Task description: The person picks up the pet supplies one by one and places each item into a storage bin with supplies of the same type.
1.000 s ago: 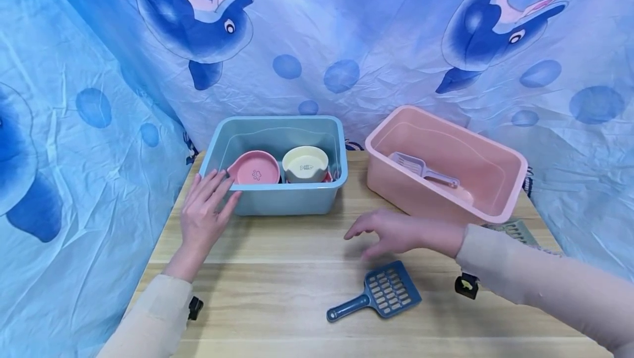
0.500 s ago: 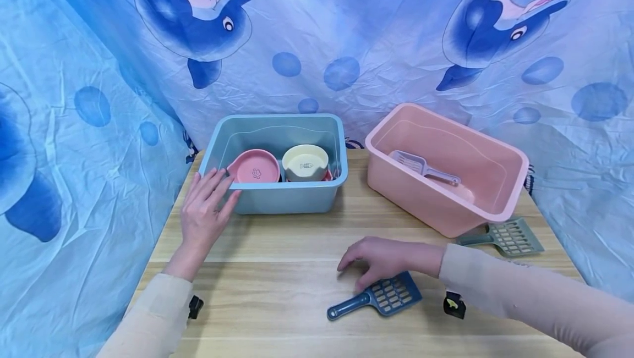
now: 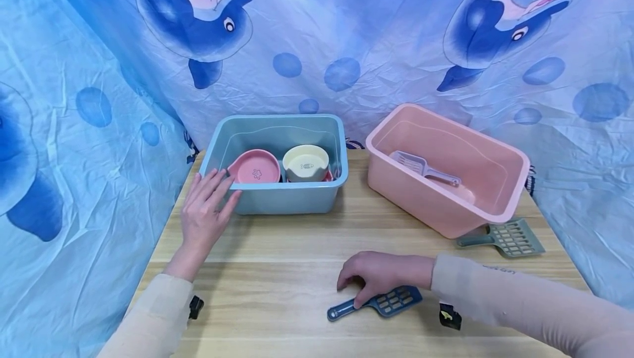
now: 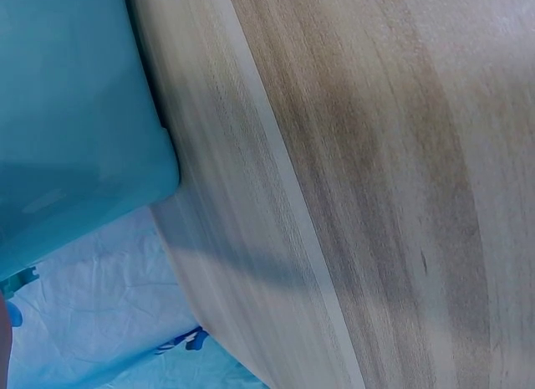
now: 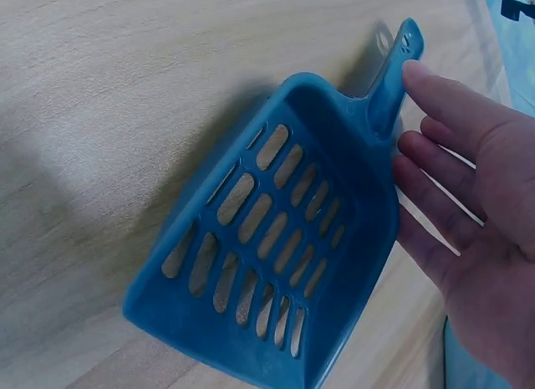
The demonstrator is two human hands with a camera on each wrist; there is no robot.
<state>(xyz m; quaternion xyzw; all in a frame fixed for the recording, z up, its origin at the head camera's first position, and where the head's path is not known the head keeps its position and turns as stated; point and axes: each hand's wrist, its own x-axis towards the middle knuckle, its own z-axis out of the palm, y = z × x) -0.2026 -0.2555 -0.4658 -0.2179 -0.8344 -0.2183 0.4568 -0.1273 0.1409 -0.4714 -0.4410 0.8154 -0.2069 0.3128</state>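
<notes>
In the head view, my right hand (image 3: pixel 378 275) is over a dark blue litter scoop (image 3: pixel 396 300) lying on the table. The right wrist view shows the thumb (image 5: pixel 447 100) at the scoop's handle (image 5: pixel 389 92), while the other fingers lie loosely along the scoop's side, not wrapped round it. My left hand (image 3: pixel 203 215) touches the front left corner of a blue bin (image 3: pixel 284 199), fingers extended. Inside that bin are a pink bowl (image 3: pixel 256 166) with a paw print and a cream bowl (image 3: pixel 305 163) with a fishbone print. Barely any of the left hand shows in its wrist view.
A pink bin (image 3: pixel 416 204) stands at an angle on the right, with a lilac litter scoop (image 3: pixel 426 170) inside. Beside its near corner lies a grey-green litter scoop (image 3: pixel 510 238). Behind the wooden table (image 3: pixel 277 270) hangs a blue dolphin-print cloth (image 3: pixel 396 33).
My right hand has come down and toward me from near the pink bin to the dark blue scoop, uncovering the grey-green scoop. The left hand stays at the blue bin.
</notes>
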